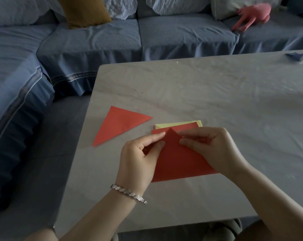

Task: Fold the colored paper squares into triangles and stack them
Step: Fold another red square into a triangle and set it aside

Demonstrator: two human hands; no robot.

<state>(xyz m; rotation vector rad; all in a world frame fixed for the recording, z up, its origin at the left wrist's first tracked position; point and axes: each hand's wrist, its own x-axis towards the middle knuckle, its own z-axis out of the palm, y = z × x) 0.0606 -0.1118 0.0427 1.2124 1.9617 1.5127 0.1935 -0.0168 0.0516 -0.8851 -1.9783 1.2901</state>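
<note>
In the head view, my left hand (140,153) and my right hand (211,148) meet just below the centre of the frame over the pale table (216,94), both holding the same dark red paper (178,160). The paper shows as a triangle with its tip pointing toward the top of the frame and its long edge toward the bottom. My left thumb and forefinger pinch its left edge just below the tip, and my right thumb and fingers pinch the right edge at about the same height, so the tip stands up between the two sets of fingertips. The rest of the sheet spreads down between my palms and passes under my right wrist. I cannot tell whether its lower edge rests on the table. Just above my fingertips lies a small pile of sheets (180,124), yellow along its upper edge and red at its left corner, partly hidden by the tip and my fingers. To the upper left of my left hand, apart from it, a lighter red folded triangle (119,124) lies flat on the table. A silver bracelet (128,193) circles my left wrist. A blue sofa (95,40) fills the top and left of the frame, with a mustard cushion (84,11) at upper left.
</note>
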